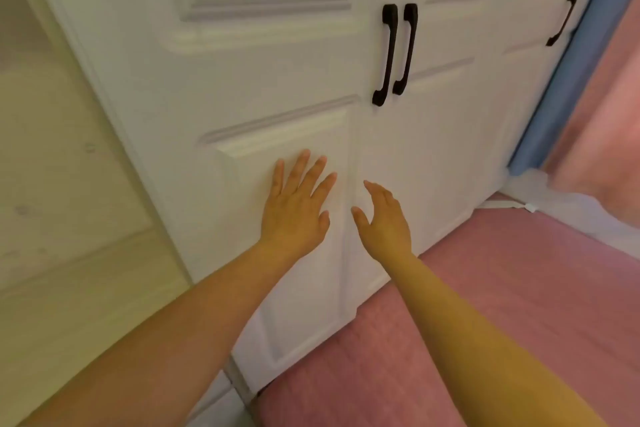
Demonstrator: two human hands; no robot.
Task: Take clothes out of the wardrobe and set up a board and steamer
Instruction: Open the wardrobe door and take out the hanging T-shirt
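A white panelled wardrobe fills the view, its doors closed. Two dark handles sit side by side where the middle doors meet, and a third dark handle is on a door further right. My left hand is spread flat, fingers apart, against the lower panel of the left door. My right hand hovers just right of it near the seam between the doors, fingers apart and slightly curled, holding nothing. Both hands are well below the handles. No clothes, board or steamer are in sight.
A pale wall or side panel runs along the left. Pink carpet covers the floor at the lower right. A blue strip and pink fabric stand to the right of the wardrobe, with white trim at their base.
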